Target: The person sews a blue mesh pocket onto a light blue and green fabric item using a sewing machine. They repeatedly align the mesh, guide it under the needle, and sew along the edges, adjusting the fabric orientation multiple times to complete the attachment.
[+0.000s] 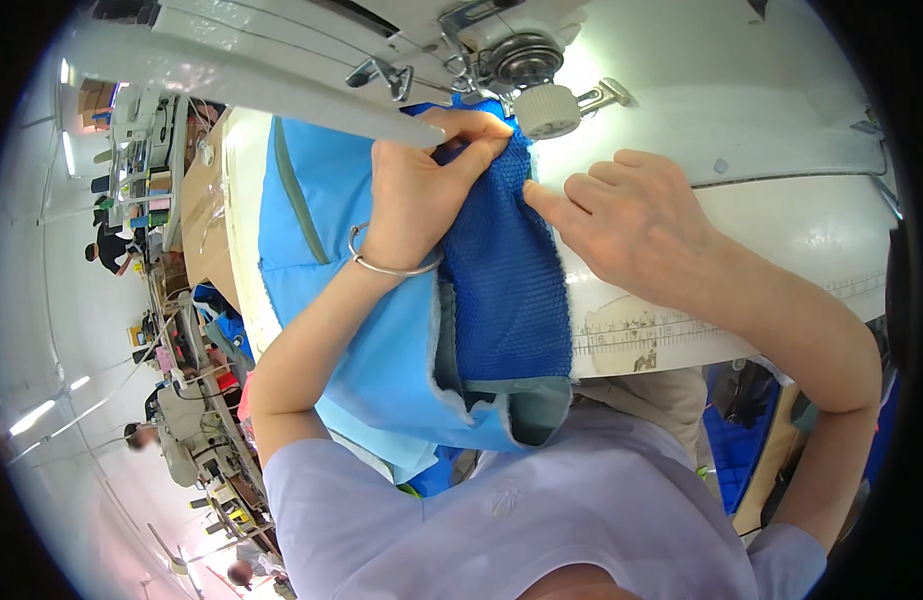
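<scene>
Under the head of a white sewing machine [232, 60], my left hand [422, 185] pinches dark blue mesh fabric [502, 300] near the presser area, beside a white knurled knob [546, 110]. A silver bangle circles that wrist. My right hand [627, 225] has curled fingers, its index fingertip at the mesh's right edge; whether anything is inside the curl is hidden. Light blue fabric [322, 330] with a grey-green strip and grey-lined edges lies left of the mesh and hangs over the table's front edge toward my body.
The white machine table [782, 215] extends right, with a measuring scale along its front. Brown board [207, 235] lies at the left. Farther left stand rows of sewing machines with clutter and several co-workers, one in a dark top [112, 250]. A blue bin [722, 430] is below the table at right.
</scene>
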Tool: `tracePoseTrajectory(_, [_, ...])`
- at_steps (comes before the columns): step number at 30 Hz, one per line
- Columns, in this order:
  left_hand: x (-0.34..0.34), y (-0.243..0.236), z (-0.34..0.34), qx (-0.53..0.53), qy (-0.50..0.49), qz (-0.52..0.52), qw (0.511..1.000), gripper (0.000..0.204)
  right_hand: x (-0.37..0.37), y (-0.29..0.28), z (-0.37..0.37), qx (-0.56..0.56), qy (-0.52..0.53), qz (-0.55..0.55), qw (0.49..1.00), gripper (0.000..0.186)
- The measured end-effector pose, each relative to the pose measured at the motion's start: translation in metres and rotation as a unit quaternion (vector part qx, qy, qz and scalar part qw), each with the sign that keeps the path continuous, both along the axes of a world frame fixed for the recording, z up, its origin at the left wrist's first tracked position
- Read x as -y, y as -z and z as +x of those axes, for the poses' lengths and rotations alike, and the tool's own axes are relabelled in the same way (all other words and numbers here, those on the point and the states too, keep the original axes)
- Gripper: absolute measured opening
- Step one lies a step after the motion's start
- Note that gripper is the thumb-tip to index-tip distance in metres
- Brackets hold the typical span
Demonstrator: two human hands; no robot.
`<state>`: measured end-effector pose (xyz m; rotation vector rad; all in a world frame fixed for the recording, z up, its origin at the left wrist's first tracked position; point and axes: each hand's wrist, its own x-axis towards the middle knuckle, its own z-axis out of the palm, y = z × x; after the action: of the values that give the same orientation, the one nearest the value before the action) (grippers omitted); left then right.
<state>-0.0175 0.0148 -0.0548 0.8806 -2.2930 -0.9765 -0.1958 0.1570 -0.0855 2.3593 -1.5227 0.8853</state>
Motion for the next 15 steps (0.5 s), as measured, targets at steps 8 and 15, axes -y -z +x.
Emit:
tracePoseTrajectory(8, [-0.011,-0.015,0.011,0.107,0.135,-0.303,0.937,0.032,-0.001,0.0,-0.002,0.003,-0.009,0.005,1.0,0.03])
tracePoseTrajectory(15, [-0.013,-0.006,0.016,0.085,0.173,-0.379,0.905,0.041,-0.001,-0.003,-0.005,-0.012,-0.014,0.012,1.0,0.029])
